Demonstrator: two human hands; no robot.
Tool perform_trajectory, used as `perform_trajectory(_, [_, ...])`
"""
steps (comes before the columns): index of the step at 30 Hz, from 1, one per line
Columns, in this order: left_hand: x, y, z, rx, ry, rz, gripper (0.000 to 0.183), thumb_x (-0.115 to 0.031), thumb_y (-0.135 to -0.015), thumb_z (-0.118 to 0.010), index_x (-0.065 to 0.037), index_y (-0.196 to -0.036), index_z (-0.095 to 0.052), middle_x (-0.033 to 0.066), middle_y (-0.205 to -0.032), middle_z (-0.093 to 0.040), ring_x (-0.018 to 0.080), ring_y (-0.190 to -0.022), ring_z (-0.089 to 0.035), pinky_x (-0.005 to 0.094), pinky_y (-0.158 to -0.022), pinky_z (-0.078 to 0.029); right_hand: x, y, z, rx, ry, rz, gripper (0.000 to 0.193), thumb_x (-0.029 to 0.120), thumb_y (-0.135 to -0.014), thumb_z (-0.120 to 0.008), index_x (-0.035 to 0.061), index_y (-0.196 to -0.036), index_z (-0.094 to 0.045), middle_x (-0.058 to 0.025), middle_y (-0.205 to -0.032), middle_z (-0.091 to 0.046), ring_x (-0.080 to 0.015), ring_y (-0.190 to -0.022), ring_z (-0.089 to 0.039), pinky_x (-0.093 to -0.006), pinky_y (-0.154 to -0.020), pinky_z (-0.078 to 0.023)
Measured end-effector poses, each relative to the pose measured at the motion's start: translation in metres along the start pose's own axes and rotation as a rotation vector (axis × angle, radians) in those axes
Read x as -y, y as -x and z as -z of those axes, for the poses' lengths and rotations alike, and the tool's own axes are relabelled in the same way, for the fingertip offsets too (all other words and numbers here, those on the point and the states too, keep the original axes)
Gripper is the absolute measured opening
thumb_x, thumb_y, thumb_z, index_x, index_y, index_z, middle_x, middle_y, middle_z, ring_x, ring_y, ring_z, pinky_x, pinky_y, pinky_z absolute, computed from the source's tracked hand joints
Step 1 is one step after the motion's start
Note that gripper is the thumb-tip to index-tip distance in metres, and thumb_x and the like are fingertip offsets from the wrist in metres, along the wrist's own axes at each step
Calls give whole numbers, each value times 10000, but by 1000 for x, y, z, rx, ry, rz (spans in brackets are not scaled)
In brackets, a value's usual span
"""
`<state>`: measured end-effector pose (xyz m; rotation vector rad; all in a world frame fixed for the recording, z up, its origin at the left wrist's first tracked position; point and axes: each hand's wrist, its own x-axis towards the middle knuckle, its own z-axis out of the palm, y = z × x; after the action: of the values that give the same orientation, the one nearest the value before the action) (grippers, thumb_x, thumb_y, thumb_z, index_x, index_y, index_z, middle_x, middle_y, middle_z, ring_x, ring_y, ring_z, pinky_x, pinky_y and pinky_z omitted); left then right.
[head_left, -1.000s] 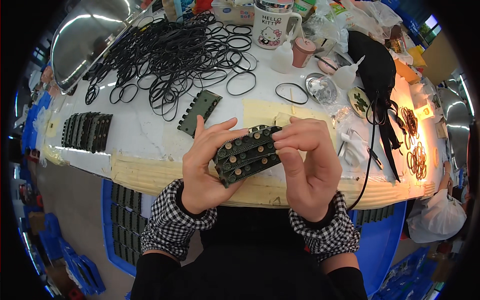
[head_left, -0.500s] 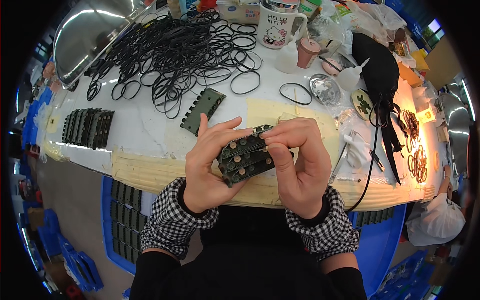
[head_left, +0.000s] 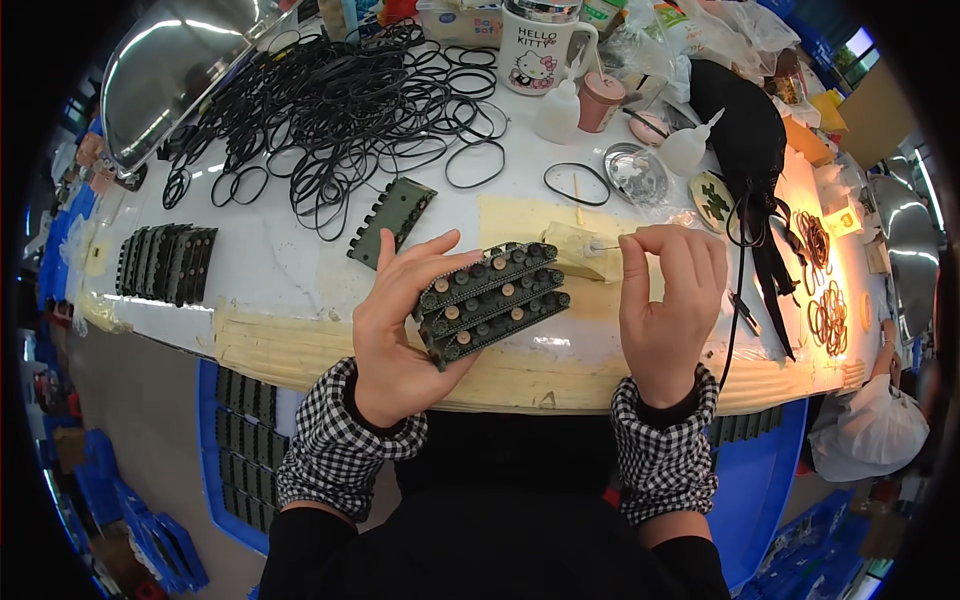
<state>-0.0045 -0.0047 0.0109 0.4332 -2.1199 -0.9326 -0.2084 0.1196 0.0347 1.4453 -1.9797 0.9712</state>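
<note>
In my left hand (head_left: 390,330) is a stack of dark green toy-tank hull parts (head_left: 495,300) with rows of small wheels and copper-coloured discs. The fingers lie behind and along its left end, and its right end sticks out free. To the right, my right hand (head_left: 672,290) pinches thumb and forefinger together on a thin, needle-like tool (head_left: 610,247). Its far end meets a cream-coloured wrapped block (head_left: 580,250) on the table. Beyond my left hand lies a flat green notched part (head_left: 393,222).
Black rubber bands (head_left: 320,110) are heaped at the back left. A row of green parts (head_left: 167,262) stands at the left. Behind are a white mug (head_left: 537,50), squeeze bottles (head_left: 558,110) and a metal dish (head_left: 636,175). Blue trays (head_left: 212,470) of green parts sit below the table edge.
My right hand has left the green parts and moved right, to the thin tool at the cream block. My left hand keeps the stack, its wheels now in fuller view.
</note>
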Motion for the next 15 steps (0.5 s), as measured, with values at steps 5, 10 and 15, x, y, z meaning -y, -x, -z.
perform_trajectory(5, [1, 2, 2, 7, 0, 12, 498, -105, -668, -780, -46, -1148, -658, 102, -1145, -695, 335, -1248, -555, 681, -1130, -91, 24, 3, 6, -85, -465, -41, 92, 69, -849, -706, 44, -881, -623, -81, -888, -666, -254, -874, -595, -416, -845, -468])
perform_trajectory(10, [1, 1, 1, 12, -5, 11, 506, -108, -663, -783, -47, -1150, -658, 107, -1141, -694, 340, -1246, -555, 682, -1128, -95, 46, 9, -11, 91, -889, -128, 76, 82, -867, -697, 48, -880, -630, -76, -912, -675, -265, -885, -602, -442, -918, -466])
perform_trajectory(15, [-1, 0, 1, 4, 3, 16, 508, -107, -659, -785, -50, -1148, -657, 102, -1129, -697, 341, -1233, -565, 675, -1129, -105, 48, 7, -14, 97, -846, -76, 82, 84, -858, -707, 48, -864, -634, -80, -910, -678, -268, -881, -594, -424, -894, -463])
